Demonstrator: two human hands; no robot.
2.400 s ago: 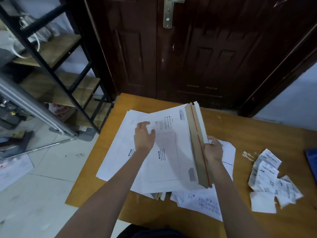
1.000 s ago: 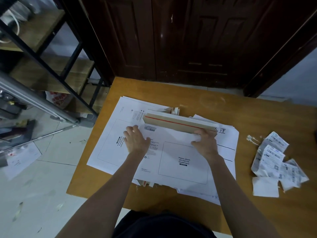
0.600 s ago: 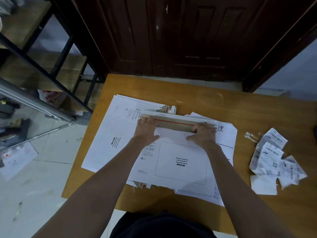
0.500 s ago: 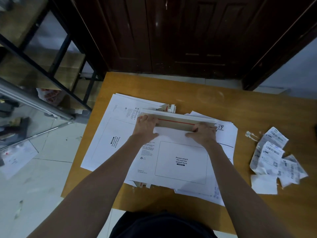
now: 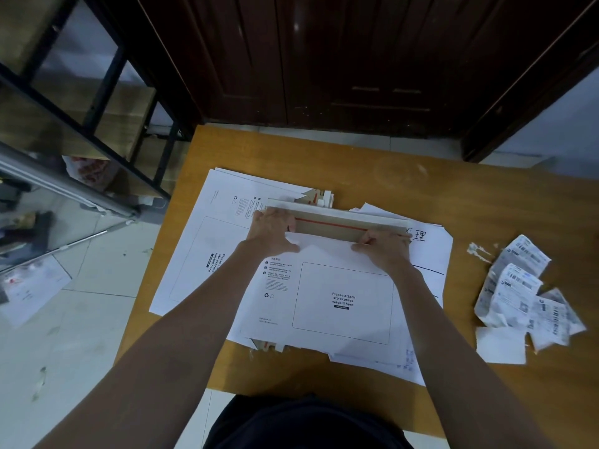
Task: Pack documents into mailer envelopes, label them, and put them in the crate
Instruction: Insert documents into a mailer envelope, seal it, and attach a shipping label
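Since half a second ago, hardly shifted: left hand (image 5: pixel 271 233) and right hand (image 5: pixel 382 249) remain apart, fingers curled on brown flap (image 5: pixel 327 225) with red strip, at ends of white cardboard mailer envelope (image 5: pixel 337 296). Lies flat on loose sheets (image 5: pixel 428 254) on wooden table (image 5: pixel 486 205). Crumpled labels (image 5: pixel 525 296) well apart, right. Fingertips hidden behind flap; small print illegible.
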